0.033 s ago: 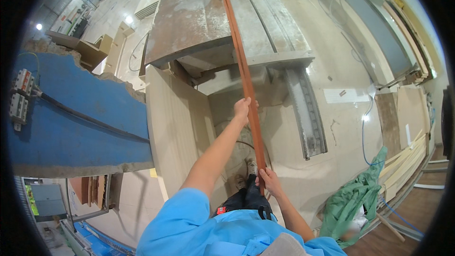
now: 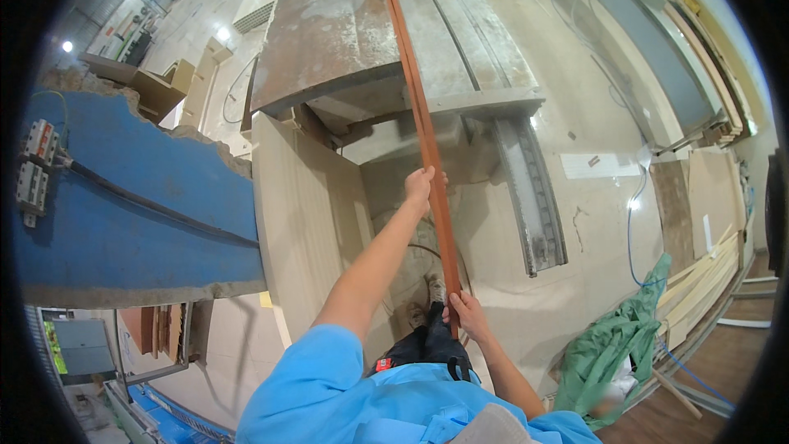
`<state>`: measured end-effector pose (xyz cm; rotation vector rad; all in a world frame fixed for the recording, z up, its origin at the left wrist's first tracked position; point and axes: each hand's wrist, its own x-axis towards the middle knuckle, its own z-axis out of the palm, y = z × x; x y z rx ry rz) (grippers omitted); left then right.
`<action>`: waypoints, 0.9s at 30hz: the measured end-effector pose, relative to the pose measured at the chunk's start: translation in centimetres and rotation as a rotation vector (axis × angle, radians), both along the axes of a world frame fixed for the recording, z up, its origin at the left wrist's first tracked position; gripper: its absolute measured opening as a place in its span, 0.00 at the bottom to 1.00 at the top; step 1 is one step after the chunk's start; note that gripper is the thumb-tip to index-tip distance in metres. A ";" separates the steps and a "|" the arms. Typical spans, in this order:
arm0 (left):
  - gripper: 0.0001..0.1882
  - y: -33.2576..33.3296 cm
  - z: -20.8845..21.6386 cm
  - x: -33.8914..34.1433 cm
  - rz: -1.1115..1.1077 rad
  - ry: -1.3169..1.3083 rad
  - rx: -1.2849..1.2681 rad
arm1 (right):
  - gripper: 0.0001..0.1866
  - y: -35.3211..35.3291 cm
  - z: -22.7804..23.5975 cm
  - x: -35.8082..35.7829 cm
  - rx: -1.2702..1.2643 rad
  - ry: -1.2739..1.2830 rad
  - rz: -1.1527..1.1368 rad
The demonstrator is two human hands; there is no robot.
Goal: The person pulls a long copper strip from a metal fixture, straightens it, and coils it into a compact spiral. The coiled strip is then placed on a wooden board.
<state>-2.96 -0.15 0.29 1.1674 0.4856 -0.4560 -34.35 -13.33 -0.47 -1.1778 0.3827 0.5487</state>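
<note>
Starting at the far left of the frame, see a big blue panel (image 2: 148, 181) with pale switch blocks (image 2: 34, 164) fixed near its outer edge. Heading right, get to an upright pale board (image 2: 316, 197), then, upper left of centre, a rust-stained worktop (image 2: 329, 41).

Now the good bit, mid-frame: left hand (image 2: 420, 186) wrapped snugly round a long red-brown strip (image 2: 445, 240), laid out from top centre, over the worktop, down to lower centre. Can't tell if actually touching the worktop the whole way. Slightly right and lower, right hand (image 2: 467, 315) also curled closed on it, just up from the near end. No daylight in either grip, nothing else held.

Further right: a grey metal rail (image 2: 526, 189) below the worktop's near edge, then a crumpled green sheet (image 2: 604, 353) at lower right, with pale slats (image 2: 699, 279) just beyond.

As for the step, would call it steadying and lining up the strip lengthwise. For any next move, probably needs both hands working together, straight along the length, no sideways twist.
</note>
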 end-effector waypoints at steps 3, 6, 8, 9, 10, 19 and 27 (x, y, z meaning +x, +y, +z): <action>0.13 0.1 -0.1 1.1 -0.030 -0.032 0.035 | 0.18 -0.2 -0.2 -0.7 0.024 0.016 0.003; 0.13 0.1 0.1 1.5 -0.036 -0.035 0.048 | 0.18 -0.6 -0.6 -1.7 -0.007 0.039 0.013; 0.13 0.1 0.2 1.4 -0.047 -0.031 0.066 | 0.18 -0.8 -0.6 -2.5 -0.045 0.092 0.033; 0.12 0.0 0.3 1.3 -0.063 -0.030 0.083 | 0.18 -1.0 -0.6 -2.9 -0.005 0.046 0.023; 0.12 0.0 0.4 1.2 -0.079 -0.030 0.125 | 0.19 -1.1 -0.6 -3.2 0.004 0.048 0.024; 0.10 -0.6 0.1 -0.9 -0.060 -0.034 0.210 | 0.19 -1.7 -0.7 -4.7 0.027 0.057 0.063; 0.09 -1.6 -0.1 -4.6 -0.021 0.034 0.151 | 0.23 -2.9 -1.8 -4.1 -0.097 0.016 0.115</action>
